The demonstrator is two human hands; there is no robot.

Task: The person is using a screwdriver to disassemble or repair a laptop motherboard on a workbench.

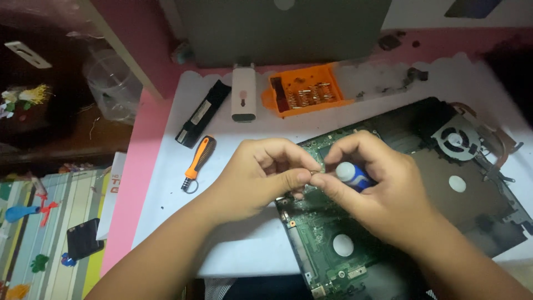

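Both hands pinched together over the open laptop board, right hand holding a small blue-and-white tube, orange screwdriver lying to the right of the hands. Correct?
Not quite. In the head view the orange screwdriver lies to the left of the left hand. The right hand does hold the blue-and-white tube over the laptop board.

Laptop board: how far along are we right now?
Done: the laptop lies opened, green board and fan exposed. In hand: right hand holds a small blue tube, and left hand pinches at its tip. Left: orange screwdriver and bit case lie out; no cover refitted.
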